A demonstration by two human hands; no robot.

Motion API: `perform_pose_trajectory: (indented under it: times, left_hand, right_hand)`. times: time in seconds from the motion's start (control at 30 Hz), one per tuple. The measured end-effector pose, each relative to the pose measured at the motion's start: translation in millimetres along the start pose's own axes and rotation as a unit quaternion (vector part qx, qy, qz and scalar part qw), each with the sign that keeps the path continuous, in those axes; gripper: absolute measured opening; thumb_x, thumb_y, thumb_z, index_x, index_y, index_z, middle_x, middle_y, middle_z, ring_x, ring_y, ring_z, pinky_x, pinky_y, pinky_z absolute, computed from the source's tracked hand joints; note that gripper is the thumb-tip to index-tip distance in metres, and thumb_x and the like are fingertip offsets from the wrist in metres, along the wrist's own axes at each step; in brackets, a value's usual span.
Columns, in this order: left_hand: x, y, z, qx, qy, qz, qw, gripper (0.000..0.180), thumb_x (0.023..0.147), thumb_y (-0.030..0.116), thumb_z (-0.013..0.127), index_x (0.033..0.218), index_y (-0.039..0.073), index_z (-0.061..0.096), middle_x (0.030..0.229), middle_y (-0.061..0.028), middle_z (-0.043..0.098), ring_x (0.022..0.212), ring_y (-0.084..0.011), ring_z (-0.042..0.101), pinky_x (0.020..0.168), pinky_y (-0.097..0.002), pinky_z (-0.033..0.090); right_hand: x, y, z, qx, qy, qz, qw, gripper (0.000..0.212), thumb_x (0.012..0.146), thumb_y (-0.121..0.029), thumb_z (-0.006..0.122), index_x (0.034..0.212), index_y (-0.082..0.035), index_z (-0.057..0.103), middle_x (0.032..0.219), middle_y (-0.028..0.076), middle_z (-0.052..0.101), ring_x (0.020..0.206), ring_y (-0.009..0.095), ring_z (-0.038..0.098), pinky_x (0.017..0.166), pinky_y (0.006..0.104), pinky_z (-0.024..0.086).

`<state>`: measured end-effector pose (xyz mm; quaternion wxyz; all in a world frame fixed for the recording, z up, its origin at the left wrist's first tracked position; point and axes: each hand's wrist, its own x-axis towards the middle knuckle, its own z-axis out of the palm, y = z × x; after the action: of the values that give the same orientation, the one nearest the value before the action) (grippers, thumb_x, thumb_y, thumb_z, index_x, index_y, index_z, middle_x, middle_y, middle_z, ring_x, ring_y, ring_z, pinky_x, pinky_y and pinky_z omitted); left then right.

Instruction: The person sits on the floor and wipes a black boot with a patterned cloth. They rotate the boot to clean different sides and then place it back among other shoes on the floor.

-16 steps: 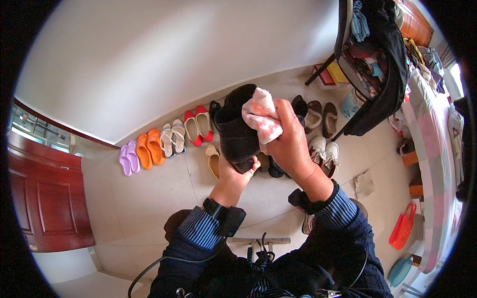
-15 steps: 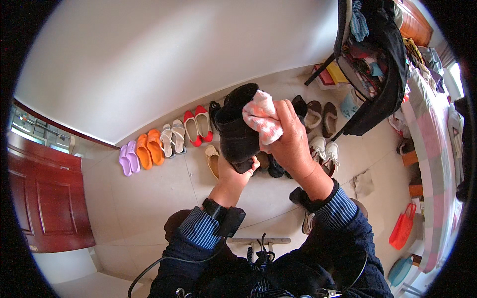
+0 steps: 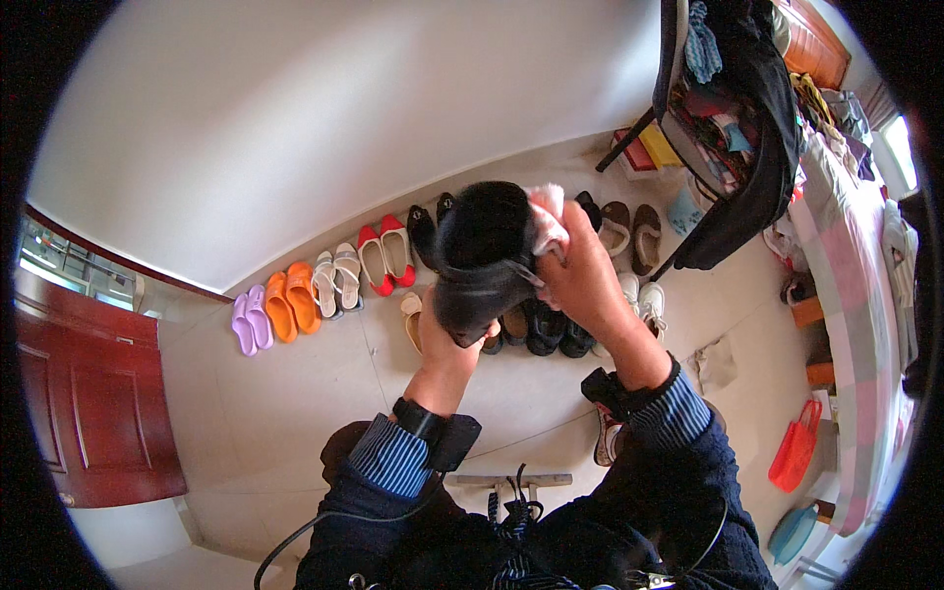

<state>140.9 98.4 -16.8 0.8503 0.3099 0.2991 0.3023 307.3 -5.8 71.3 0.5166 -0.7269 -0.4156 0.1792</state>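
Observation:
A black ankle boot (image 3: pixel 472 305) is held up in front of me, its dark opening facing up toward me. My left hand (image 3: pixel 450 332) grips it from below near the sole; most of those fingers are hidden behind the boot. In my right hand (image 3: pixel 582 270) is a bunched pink-and-white cloth (image 3: pixel 548 218), pressed against the right side of the boot's shaft. The boot looks slightly smeared by motion.
Along the wall stand purple slippers (image 3: pixel 253 322), orange slippers (image 3: pixel 290 302), white sandals (image 3: pixel 336 279) and red-and-cream flats (image 3: pixel 383 256). Black shoes (image 3: pixel 544 329) lie beyond my hands. At right are a black fabric rack (image 3: pixel 733 187), a bed (image 3: pixel 854 295) and a red bag (image 3: pixel 796 447).
The boot has tipped so its opening faces me more. My right hand has moved slightly right and down with the cloth, round to the boot's right side.

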Motion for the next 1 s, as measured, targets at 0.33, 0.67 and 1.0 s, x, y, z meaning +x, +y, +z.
perform_pose_trajectory:
  times: [0.33,0.67,1.0]
  left_hand:
    - [-5,13,-7,-0.182,0.013,-0.081,0.980,0.046,0.098,0.048,0.047,0.116,0.010,0.063,0.099,-0.0123,0.068,0.072,-0.0260,0.062,0.058,-0.0378,0.048]
    - [4,-1,-6,-0.056,-0.005,-0.018,0.998,0.041,0.100,0.048,0.046,0.119,0.016,0.062,0.101,-0.0090,0.071,0.067,-0.0275,0.064,0.049,-0.0389,0.046]
    - [4,15,-14,-0.171,-0.001,-0.065,0.983,0.045,0.099,0.052,0.043,0.109,0.014,0.066,0.093,-0.0078,0.069,0.069,-0.0256,0.061,0.056,-0.0388,0.047]
  right_hand:
    - [6,51,-4,-0.249,0.052,-0.094,0.962,0.052,0.080,-0.006,0.073,0.127,-0.011,0.052,0.112,0.018,0.064,0.100,0.043,0.065,0.082,0.0475,0.056]
    - [-10,3,18,0.038,0.007,-0.100,0.994,0.029,0.090,-0.004,0.061,0.117,-0.004,0.050,0.097,0.006,0.057,0.089,0.015,0.055,0.076,0.0330,0.051]
    - [9,75,-9,-0.282,0.058,-0.029,0.957,0.048,0.079,-0.004,0.071,0.122,-0.008,0.050,0.108,0.021,0.060,0.094,0.044,0.065,0.076,0.0483,0.054]
